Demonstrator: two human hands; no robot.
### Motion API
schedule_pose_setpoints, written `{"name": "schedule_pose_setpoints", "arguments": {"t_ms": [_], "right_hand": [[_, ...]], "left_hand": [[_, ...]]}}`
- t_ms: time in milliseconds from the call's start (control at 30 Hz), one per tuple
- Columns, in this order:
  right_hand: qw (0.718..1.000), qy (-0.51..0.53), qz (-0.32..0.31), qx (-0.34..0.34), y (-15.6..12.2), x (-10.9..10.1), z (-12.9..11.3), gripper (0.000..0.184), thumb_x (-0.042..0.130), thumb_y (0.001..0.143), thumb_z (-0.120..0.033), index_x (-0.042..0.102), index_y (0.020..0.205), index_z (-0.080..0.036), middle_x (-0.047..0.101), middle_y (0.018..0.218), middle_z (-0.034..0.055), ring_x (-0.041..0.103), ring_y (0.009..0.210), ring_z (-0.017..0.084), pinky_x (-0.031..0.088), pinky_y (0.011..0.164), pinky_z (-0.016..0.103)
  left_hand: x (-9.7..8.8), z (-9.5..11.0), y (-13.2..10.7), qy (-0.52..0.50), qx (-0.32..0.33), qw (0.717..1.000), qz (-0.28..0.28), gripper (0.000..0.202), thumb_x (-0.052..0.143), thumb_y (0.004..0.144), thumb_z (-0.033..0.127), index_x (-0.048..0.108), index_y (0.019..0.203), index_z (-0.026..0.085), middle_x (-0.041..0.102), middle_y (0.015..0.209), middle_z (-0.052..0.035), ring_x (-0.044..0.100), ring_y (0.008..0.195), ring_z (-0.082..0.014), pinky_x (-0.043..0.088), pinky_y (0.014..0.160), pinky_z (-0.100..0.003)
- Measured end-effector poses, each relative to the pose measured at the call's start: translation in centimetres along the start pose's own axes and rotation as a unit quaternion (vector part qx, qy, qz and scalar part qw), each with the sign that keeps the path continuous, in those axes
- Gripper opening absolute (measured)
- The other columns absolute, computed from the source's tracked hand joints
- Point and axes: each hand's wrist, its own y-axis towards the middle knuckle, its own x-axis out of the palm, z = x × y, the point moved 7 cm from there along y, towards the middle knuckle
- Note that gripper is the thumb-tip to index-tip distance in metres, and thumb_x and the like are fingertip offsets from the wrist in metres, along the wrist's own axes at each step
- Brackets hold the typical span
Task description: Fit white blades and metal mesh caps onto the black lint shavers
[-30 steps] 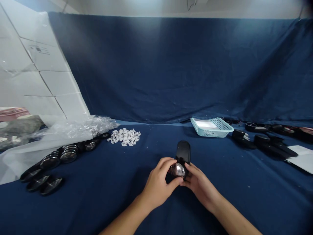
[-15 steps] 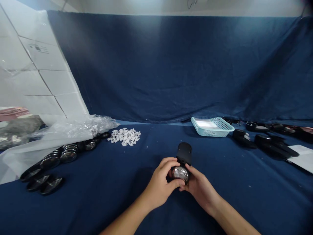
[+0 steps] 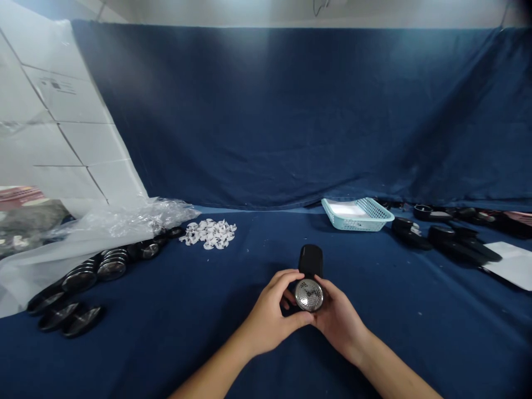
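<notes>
This looks like a small assembly workshop: a worktop covered in dark blue cloth (image 3: 174, 332) bears a heap of small curved white pieces (image 3: 210, 234), rows of shiny round black parts (image 3: 112, 270) and a pale blue perforated plastic basket (image 3: 361, 225).

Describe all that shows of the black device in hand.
The black device has an oblong, plastic-looking body with rounded far corners and, at its near end, a round head with a silvery, metal-looking face full of small holes. The body points away from the person; the face is turned up towards the camera. The left hand grips the head's left side, thumb at the near edge; the right hand holds it from the right. It is right of centre over dark blue cloth; contact is unclear.
</notes>
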Motion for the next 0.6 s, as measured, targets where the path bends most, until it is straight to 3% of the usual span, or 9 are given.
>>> {"name": "schedule_pose_setpoints", "arguments": {"t_ms": [200,300,400,600], "right_hand": [[0.999,-0.036,0.004,0.023,0.2,-0.3,0.5,0.04,0.053,0.087,-0.051,0.068,0.093,-0.014,0.069,0.076,0.0062,0.06,0.057,0.015,0.05,0.055,0.027],[0.994,-0.096,0.034,0.041,0.2,-0.8,1.0,0.049,0.047,0.087,-0.058,0.067,0.092,-0.013,0.066,0.064,0.0054,0.058,0.047,0.014,0.041,0.042,0.021],[0.988,-0.142,0.047,0.037,0.2,-0.9,1.0,0.053,0.043,0.088,-0.06,0.066,0.095,-0.013,0.064,0.058,0.0044,0.06,0.043,0.014,0.032,0.035,0.018],[0.986,-0.157,0.042,0.029,-0.1,-0.5,0.9,0.054,0.042,0.088,-0.06,0.067,0.087,-0.012,0.062,0.052,0.0037,0.06,0.041,0.015,0.031,0.034,0.017]], "left_hand": [[0.0,0.0,0.1,0.02,0.022,1.0,0.004,0.057,0.074,0.075,0.02,0.053,0.127,0.029,0.052,0.129,-0.0049,0.059,0.09,-0.0171,0.051,0.083,-0.033],[-0.5,0.2,0.1,0.034,0.052,0.998,0.022,0.053,0.078,0.072,0.029,0.058,0.121,0.026,0.055,0.124,-0.0063,0.059,0.088,-0.0175,0.051,0.085,-0.034],[-0.9,0.5,0.0,0.033,0.073,0.996,0.039,0.053,0.082,0.067,0.034,0.062,0.115,0.024,0.056,0.121,-0.0065,0.059,0.086,-0.0168,0.052,0.083,-0.033],[-1.2,0.7,0.0,0.009,0.077,0.996,0.052,0.051,0.087,0.058,0.034,0.068,0.103,0.02,0.06,0.114,-0.0078,0.058,0.078,-0.0156,0.052,0.077,-0.032]]}}
